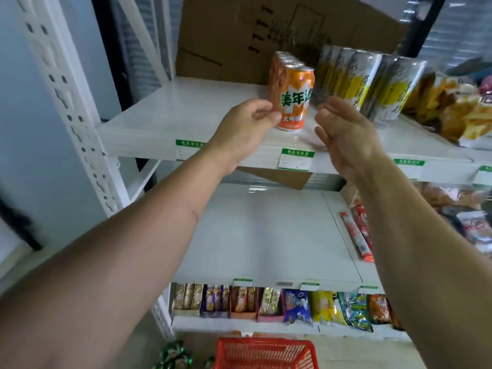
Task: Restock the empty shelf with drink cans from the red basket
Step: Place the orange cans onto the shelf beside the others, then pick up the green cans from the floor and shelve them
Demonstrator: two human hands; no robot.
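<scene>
An orange drink can (292, 98) stands at the front of a row of like cans on the upper white shelf (170, 123). My left hand (245, 126) pinches its lower left side with thumb and fingertips. My right hand (343, 137) hovers just right of the can, fingers straight and spread, touching nothing. To the right stand rows of silver-and-yellow cans (370, 86). The red basket (266, 352) sits on the floor at the bottom of the view; its contents are hidden.
Brown cardboard (266, 35) backs the upper shelf. Snack bags (452, 107) lie at its right end. The middle shelf (261, 235) carries red sausage sticks (358, 235) at the right. Packaged snacks (279, 304) fill the shelf below. A white upright post (72, 102) stands left.
</scene>
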